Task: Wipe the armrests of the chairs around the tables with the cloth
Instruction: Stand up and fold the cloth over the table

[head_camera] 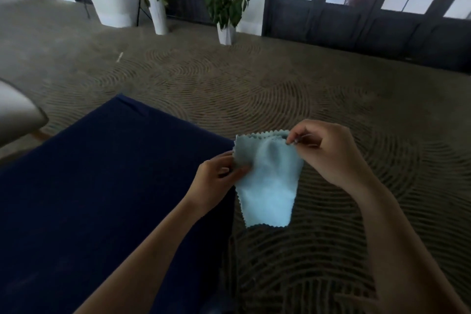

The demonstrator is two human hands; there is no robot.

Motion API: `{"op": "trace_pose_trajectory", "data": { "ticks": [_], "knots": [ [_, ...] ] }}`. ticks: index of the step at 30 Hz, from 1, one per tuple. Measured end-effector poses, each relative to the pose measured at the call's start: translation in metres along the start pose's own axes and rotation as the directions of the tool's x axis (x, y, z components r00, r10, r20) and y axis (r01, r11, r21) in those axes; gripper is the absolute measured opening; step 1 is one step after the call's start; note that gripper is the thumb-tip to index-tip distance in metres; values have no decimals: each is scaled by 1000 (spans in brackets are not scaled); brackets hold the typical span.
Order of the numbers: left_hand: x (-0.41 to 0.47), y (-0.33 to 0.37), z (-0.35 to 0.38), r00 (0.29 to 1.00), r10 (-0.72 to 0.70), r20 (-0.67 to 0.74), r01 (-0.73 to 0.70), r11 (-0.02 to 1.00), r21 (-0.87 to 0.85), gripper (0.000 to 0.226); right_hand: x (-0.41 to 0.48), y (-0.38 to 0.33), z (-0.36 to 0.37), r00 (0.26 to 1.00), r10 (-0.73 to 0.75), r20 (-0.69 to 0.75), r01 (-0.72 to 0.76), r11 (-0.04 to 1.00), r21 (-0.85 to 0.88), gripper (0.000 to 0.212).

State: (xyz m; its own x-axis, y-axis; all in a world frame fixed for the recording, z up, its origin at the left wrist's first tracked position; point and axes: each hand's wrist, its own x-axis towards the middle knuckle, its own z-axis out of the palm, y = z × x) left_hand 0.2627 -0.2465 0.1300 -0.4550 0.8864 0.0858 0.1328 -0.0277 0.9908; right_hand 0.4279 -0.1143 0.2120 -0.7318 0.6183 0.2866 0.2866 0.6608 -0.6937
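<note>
Hanging just off centre toward 5 o'clock in the head view, the light blue zigzag-edged cloth [267, 186] is pinched at its left edge by the left hand [216, 178] and at its top right corner by the right hand [328, 150]. The navy fabric-covered table [102, 186] fills 8 o'clock, its corner beside the cloth. A pale grey chair [17, 109] sits at 9 o'clock on brown swirl-patterned carpet [254, 89].

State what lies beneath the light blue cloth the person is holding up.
Below the cloth, pinched by the left hand and right hand, only swirl-patterned carpet shows, beside the dark blue table. The carpet patch directly behind the cloth is hidden.
</note>
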Motion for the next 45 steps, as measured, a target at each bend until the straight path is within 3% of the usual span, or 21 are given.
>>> {"op": "trace_pose_trajectory", "data": {
  "ticks": [4,9,12,13,15,18,19,22,24,26,28,30,31,35,39,41,42,45],
  "knots": [
    [58,-8,-27,969,215,-125,-200,972,121,16,59,5,1,1000,-24,-17,24,999,35,25],
    [116,-6,-72,908,203,-367,-184,979,87,37,149,1,28,995,-97,7,96,991,95,29],
    [137,-9,-104,790,450,-416,-251,857,451,7,197,1,55,985,-158,67,140,965,223,30],
    [142,-10,-112,760,507,-406,-233,796,558,20,210,1,63,981,-170,92,140,954,267,30],
    [151,-16,-131,745,490,-453,-149,784,603,29,242,3,84,965,-199,173,130,929,347,31],
    [159,-17,-154,747,300,-594,-15,900,436,12,291,5,117,927,-273,258,147,895,421,32],
    [162,-17,-159,715,234,-659,51,923,382,17,306,5,127,915,-301,269,161,883,440,31],
    [172,-18,-176,523,205,-828,193,917,349,35,354,-2,169,851,-402,337,186,832,522,33],
    [178,-16,-187,399,195,-896,213,931,297,46,375,-8,195,812,-454,367,192,801,567,33],
    [186,-10,-201,258,188,-948,231,940,249,43,392,-19,213,769,-524,366,239,767,596,28],
    [189,-1,-213,199,174,-964,193,958,212,40,402,-30,220,737,-576,352,274,732,624,23],
    [185,6,-217,209,175,-962,183,960,214,46,406,-36,220,695,-618,368,276,701,657,18],
    [181,7,-216,248,197,-948,228,940,255,47,405,-33,220,673,-633,383,269,691,671,17],
    [145,-28,-188,541,184,-821,470,743,476,36,379,6,231,586,-656,475,273,712,647,25],
    [108,-92,-133,692,-73,-718,576,656,487,17,316,75,252,505,-573,645,273,815,511,33],
    [98,-114,-110,721,-258,-643,632,627,456,27,290,103,259,440,-490,752,232,871,433,29],
    [96,-120,-102,700,-355,-619,678,602,422,31,283,111,259,397,-457,796,223,889,400,27],
    [87,-130,-94,660,-540,-522,748,538,389,19,266,121,259,257,-371,892,281,912,298,23]
  ]
}}
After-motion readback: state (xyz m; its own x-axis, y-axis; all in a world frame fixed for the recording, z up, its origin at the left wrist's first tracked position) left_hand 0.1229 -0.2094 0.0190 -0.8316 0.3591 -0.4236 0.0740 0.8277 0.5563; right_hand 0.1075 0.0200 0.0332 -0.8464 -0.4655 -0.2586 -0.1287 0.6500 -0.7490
